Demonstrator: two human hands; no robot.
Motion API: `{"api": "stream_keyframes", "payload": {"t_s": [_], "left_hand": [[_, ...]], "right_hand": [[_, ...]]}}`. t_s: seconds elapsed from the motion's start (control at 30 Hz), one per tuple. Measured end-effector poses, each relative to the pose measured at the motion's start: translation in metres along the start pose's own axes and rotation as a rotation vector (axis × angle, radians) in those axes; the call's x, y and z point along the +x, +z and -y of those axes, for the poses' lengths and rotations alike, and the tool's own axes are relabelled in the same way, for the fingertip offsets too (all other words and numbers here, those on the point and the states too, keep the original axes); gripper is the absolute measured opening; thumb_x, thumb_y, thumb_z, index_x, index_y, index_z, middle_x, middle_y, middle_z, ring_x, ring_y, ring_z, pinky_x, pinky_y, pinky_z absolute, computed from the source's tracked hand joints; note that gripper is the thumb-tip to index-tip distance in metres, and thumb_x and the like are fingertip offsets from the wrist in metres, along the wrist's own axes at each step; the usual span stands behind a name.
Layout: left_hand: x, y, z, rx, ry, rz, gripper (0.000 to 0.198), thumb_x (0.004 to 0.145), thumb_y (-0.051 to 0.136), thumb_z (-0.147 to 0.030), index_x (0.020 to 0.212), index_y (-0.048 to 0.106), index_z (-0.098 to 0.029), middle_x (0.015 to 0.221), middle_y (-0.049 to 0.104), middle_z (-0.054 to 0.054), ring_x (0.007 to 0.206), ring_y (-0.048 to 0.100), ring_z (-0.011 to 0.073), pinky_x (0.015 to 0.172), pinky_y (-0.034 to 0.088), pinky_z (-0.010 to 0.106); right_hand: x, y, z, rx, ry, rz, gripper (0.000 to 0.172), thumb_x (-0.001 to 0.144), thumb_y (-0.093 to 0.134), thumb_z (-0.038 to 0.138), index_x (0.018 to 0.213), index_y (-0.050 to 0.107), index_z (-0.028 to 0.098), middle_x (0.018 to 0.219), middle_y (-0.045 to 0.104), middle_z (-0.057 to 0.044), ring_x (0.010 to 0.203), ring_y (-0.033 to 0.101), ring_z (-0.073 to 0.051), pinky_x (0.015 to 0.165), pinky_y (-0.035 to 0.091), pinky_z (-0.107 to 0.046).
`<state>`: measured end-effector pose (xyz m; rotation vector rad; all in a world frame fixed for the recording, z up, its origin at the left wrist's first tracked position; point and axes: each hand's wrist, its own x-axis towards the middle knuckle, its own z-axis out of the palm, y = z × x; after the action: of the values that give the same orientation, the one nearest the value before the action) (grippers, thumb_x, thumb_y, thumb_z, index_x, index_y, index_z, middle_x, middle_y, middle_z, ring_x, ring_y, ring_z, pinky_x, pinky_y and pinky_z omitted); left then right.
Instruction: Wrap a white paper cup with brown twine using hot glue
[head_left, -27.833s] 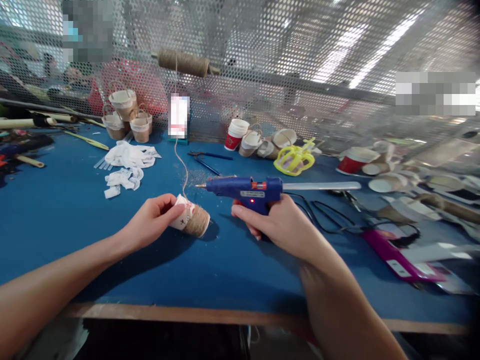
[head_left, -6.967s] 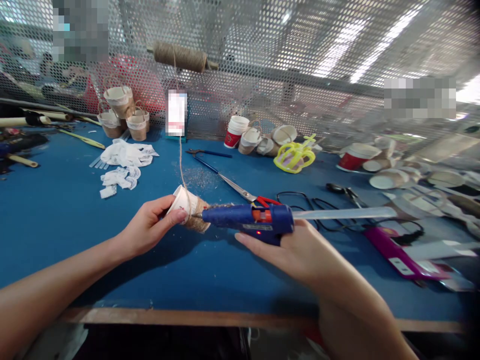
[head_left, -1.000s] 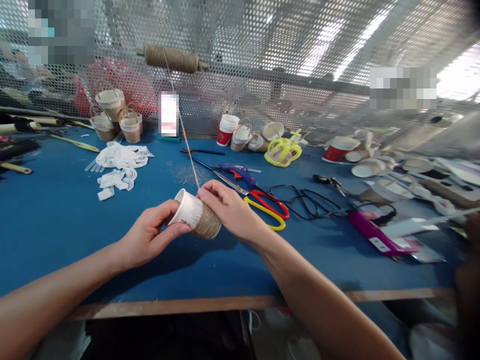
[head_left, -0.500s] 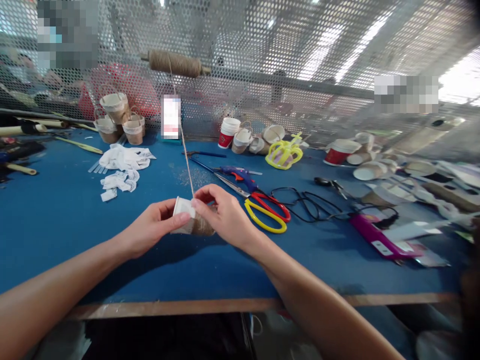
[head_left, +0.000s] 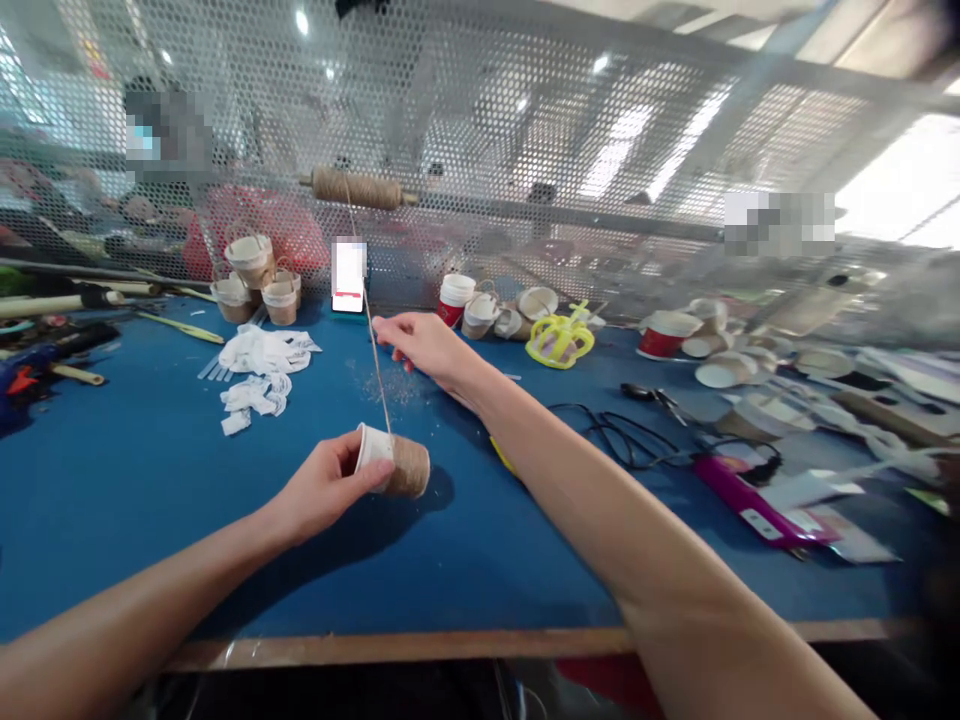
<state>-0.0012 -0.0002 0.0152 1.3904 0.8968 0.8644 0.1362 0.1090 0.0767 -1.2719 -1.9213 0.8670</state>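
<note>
My left hand (head_left: 330,488) grips the white rim end of a paper cup (head_left: 375,446), tilted on its side above the blue table. Brown twine (head_left: 409,468) is wound around the cup's lower part. From the cup a taut strand (head_left: 380,380) runs up to a twine spool (head_left: 358,188) on a rod at the mesh. My right hand (head_left: 420,345) is stretched forward with curled fingers, its fingertips beside the strand. What those fingers hold, if anything, is hidden. Beneath the right forearm, a bit of yellow scissor handle (head_left: 504,456) shows.
Twine-wrapped cups (head_left: 251,265) are stacked at the back left, near white paper strips (head_left: 266,350) and a phone (head_left: 348,275). Further right lie a yellow crown-shaped piece (head_left: 559,338), more cups (head_left: 667,332), a black cable (head_left: 611,430) and a purple device (head_left: 757,500).
My right hand has left the cup and moved forward along the strand, covering the tools there. The left hand still holds the cup. The view has tilted up.
</note>
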Motion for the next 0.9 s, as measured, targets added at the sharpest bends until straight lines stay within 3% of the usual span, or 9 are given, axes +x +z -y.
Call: {"api": "stream_keyframes", "payload": {"t_s": [0.1,0.17,0.27,0.33,0.47,0.53,0.63,0.77,0.9], "left_hand": [[0.001,0.001,0.002,0.002,0.028,-0.013,0.036,0.075,0.058,-0.038,0.098,0.059,-0.01,0.094,0.067,0.01,0.084,0.06,0.0222,0.082,0.044,0.038],[0.002,0.001,0.003,-0.002,0.032,-0.008,0.038,0.075,0.058,-0.04,0.098,0.058,-0.01,0.094,0.067,0.01,0.085,0.06,0.0228,0.082,0.044,0.038],[0.003,0.0,0.006,-0.01,0.052,0.002,0.039,0.075,0.058,-0.041,0.099,0.058,-0.01,0.095,0.066,0.011,0.087,0.059,0.0231,0.082,0.043,0.037],[0.003,0.0,0.006,-0.021,0.069,0.012,0.039,0.075,0.058,-0.041,0.096,0.059,-0.008,0.091,0.065,0.011,0.083,0.058,0.0225,0.08,0.043,0.036],[-0.001,-0.001,0.001,-0.08,0.029,0.082,0.038,0.073,0.061,-0.04,0.095,0.061,-0.01,0.087,0.065,0.008,0.081,0.058,0.0196,0.078,0.042,0.032],[-0.005,-0.001,-0.005,-0.128,0.015,0.154,0.039,0.071,0.063,-0.042,0.096,0.062,-0.011,0.085,0.065,0.006,0.078,0.057,0.0178,0.075,0.042,0.029],[-0.011,0.0,-0.014,-0.15,-0.005,0.311,0.044,0.067,0.065,-0.046,0.095,0.064,-0.012,0.081,0.065,0.005,0.076,0.056,0.0173,0.072,0.042,0.027],[-0.02,0.0,-0.023,-0.169,-0.036,0.462,0.046,0.064,0.067,-0.048,0.094,0.066,-0.013,0.079,0.063,0.004,0.071,0.055,0.0149,0.071,0.041,0.025],[-0.023,0.001,-0.025,-0.166,-0.059,0.57,0.048,0.064,0.066,-0.049,0.096,0.065,-0.013,0.079,0.062,0.005,0.07,0.054,0.015,0.071,0.041,0.026]], "right_hand": [[0.042,0.005,0.007,-0.031,0.035,-0.018,0.036,0.084,0.046,0.039,0.06,0.052,0.014,0.05,0.048,0.0,0.04,0.038,-0.005,0.035,0.029,-0.02],[0.061,0.007,0.01,-0.055,0.048,-0.023,0.033,0.085,0.045,0.036,0.064,0.054,0.012,0.055,0.051,0.0,0.041,0.04,-0.005,0.036,0.032,-0.019],[0.074,0.007,0.009,-0.096,0.048,-0.029,0.023,0.086,0.046,0.032,0.09,0.056,0.011,0.078,0.058,-0.002,0.059,0.054,-0.008,0.051,0.046,-0.023],[0.071,0.005,0.003,-0.133,0.04,-0.028,0.026,0.086,0.047,0.032,0.104,0.053,0.014,0.093,0.058,-0.004,0.072,0.058,-0.011,0.062,0.049,-0.029],[0.036,0.005,-0.018,-0.235,0.0,0.039,0.024,0.085,0.047,0.029,0.102,0.054,0.013,0.09,0.06,-0.004,0.073,0.058,-0.012,0.065,0.049,-0.031],[0.008,0.009,-0.03,-0.294,-0.034,0.107,0.018,0.083,0.047,0.017,0.095,0.06,0.012,0.081,0.063,-0.003,0.071,0.059,-0.013,0.069,0.048,-0.031],[-0.038,0.015,-0.042,-0.35,-0.088,0.248,0.025,0.074,0.045,0.004,0.082,0.067,0.014,0.075,0.067,-0.004,0.073,0.061,-0.015,0.075,0.044,-0.029],[-0.085,0.014,-0.044,-0.346,-0.149,0.42,0.03,0.071,0.045,0.006,0.082,0.07,0.019,0.081,0.07,-0.002,0.075,0.062,-0.015,0.074,0.043,-0.025],[-0.104,0.009,-0.039,-0.294,-0.161,0.52,0.031,0.074,0.044,0.01,0.091,0.068,0.019,0.077,0.069,0.001,0.066,0.061,-0.012,0.063,0.044,-0.02]]}}
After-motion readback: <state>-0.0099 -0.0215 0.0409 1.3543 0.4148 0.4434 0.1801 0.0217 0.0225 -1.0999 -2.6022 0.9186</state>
